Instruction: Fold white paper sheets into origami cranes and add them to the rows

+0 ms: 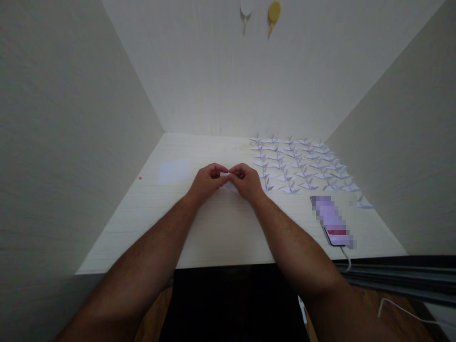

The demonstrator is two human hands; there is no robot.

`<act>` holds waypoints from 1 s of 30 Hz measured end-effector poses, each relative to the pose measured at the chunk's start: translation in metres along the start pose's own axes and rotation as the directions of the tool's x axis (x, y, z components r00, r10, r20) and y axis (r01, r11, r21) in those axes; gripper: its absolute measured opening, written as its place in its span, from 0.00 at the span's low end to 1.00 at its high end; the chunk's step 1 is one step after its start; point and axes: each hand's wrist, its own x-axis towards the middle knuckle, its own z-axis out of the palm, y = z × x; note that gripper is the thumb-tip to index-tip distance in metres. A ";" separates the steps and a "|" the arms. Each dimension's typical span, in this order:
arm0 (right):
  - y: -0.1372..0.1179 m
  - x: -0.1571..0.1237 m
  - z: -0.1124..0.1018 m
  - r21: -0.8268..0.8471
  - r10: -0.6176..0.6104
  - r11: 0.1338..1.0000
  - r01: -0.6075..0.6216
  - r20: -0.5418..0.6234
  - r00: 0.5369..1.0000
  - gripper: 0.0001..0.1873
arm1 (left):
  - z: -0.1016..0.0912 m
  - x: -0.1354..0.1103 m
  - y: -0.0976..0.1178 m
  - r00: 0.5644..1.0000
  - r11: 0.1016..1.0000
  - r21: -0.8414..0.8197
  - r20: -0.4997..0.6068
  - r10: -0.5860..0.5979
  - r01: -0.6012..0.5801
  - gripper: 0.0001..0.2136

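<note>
A small folded piece of white paper (230, 183) is pinched between my two hands over the middle of the table. My left hand (209, 179) is closed on its left side, thumb and fingers together. From the other side my right hand (247, 179) grips it the same way, and the fingertips of both hands nearly meet. Much of the paper is hidden behind the fingers, so its exact folded shape cannot be made out. Rows of white folded paper cranes (299, 165) stand just to the right of my right hand.
Flat white paper sheets (174, 171) lie to the left, near a small orange spot (140, 178). A phone (330, 221) with a white cable (346, 259) rests at the front right. Walls enclose the white table (142, 228); two hooks (274, 12) hang on the back wall.
</note>
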 end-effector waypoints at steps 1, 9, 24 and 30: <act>0.000 0.000 0.000 -0.001 0.005 1.000 -0.005 -0.007 1.000 0.07 | 0.000 0.000 0.000 1.000 1.000 0.020 -0.014 -0.006 0.006 0.11; 0.000 0.002 -0.002 0.002 0.056 0.998 -0.056 0.023 0.998 0.07 | 0.000 0.000 0.003 1.000 0.991 0.131 -0.007 0.003 -0.002 0.09; 0.001 -0.004 -0.005 -0.140 -0.243 0.955 0.261 0.135 0.961 0.07 | -0.002 0.001 0.009 0.997 0.988 0.149 -0.075 -0.016 0.027 0.08; 0.002 -0.001 -0.009 -0.126 -0.244 0.958 0.256 0.103 0.964 0.04 | -0.011 0.004 0.002 0.994 0.989 -0.121 0.073 -0.081 0.089 0.09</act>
